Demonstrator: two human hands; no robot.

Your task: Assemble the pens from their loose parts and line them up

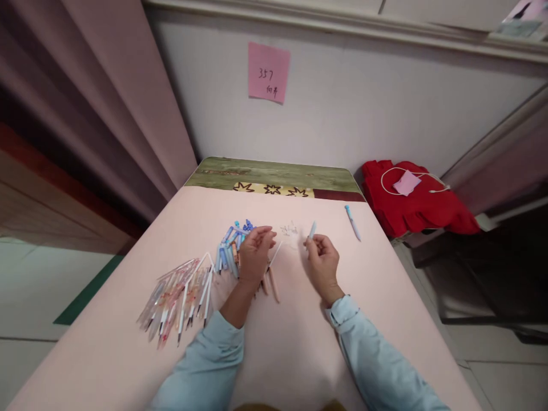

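My right hand (323, 260) pinches a pale blue pen barrel (313, 228) between thumb and fingers, its end pointing up and away. To its left, my left hand (257, 251) is held with curved fingers slightly apart, and nothing shows in them. A thin white refill (275, 255) lies just right of the left fingers. Blue pen parts (226, 251) are heaped beside and partly behind that hand. Peach-coloured barrels (274, 285) lie near its wrist. Several small clear pieces (290, 230) are on the table between and beyond both hands.
A pile of clear barrels and white refills (180, 297) spreads over the left of the pink tabletop (295, 354). One blue pen (353, 222) lies at the right. Beyond the table's right edge are a red cloth (415, 211) and a white cable (385, 182).
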